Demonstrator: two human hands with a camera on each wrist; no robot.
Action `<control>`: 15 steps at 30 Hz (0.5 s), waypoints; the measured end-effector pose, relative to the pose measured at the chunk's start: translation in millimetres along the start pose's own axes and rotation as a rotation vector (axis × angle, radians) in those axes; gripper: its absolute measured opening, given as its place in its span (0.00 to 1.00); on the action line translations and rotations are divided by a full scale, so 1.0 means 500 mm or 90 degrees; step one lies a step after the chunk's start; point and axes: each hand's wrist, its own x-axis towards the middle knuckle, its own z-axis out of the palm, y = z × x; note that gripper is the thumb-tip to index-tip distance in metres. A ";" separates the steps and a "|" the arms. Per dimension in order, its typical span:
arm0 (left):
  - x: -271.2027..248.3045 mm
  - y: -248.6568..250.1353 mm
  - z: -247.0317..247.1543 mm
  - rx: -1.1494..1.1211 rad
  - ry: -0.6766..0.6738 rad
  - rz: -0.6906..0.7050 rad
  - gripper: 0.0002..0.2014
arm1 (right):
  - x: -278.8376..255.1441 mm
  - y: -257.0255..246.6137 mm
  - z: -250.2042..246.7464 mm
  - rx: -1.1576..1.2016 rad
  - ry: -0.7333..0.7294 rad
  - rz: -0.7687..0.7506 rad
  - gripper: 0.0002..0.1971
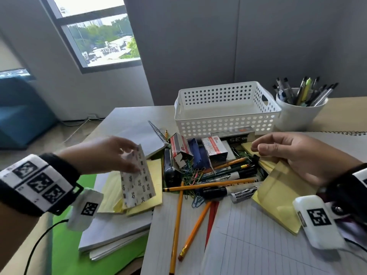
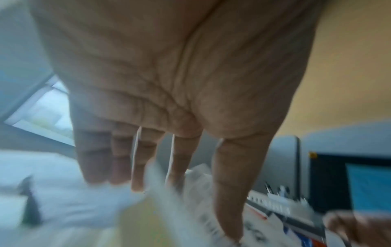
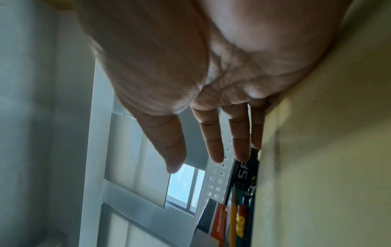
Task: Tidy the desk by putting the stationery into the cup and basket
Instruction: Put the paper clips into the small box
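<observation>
My left hand (image 1: 132,155) pinches the top of a white packet printed with small dark marks (image 1: 138,181), tilted over a yellow pad (image 1: 154,171). The left wrist view is blurred, with the packet (image 2: 190,200) between thumb and fingers. My right hand (image 1: 262,145) lies open, its edge against yellow sticky pads (image 1: 282,193); its fingers (image 3: 213,142) are straight and hold nothing. Between the hands is a heap of pencils (image 1: 176,221), markers (image 1: 222,190), staple boxes (image 1: 214,147), paper clips and a black stapler (image 1: 168,171). Behind stand a white perforated basket (image 1: 226,118) and a white cup (image 1: 297,118) full of pens.
A spiral notebook (image 1: 143,135) lies left of the heap. Lined and squared paper (image 1: 248,245) covers the near desk. A stack of white sheets (image 1: 111,231) on a green sheet (image 1: 65,255) overhangs the desk's left edge. A grey partition wall runs behind the basket.
</observation>
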 end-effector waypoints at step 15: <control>0.087 0.184 0.051 0.112 -0.040 0.096 0.56 | -0.004 -0.002 -0.002 -0.015 -0.005 0.013 0.40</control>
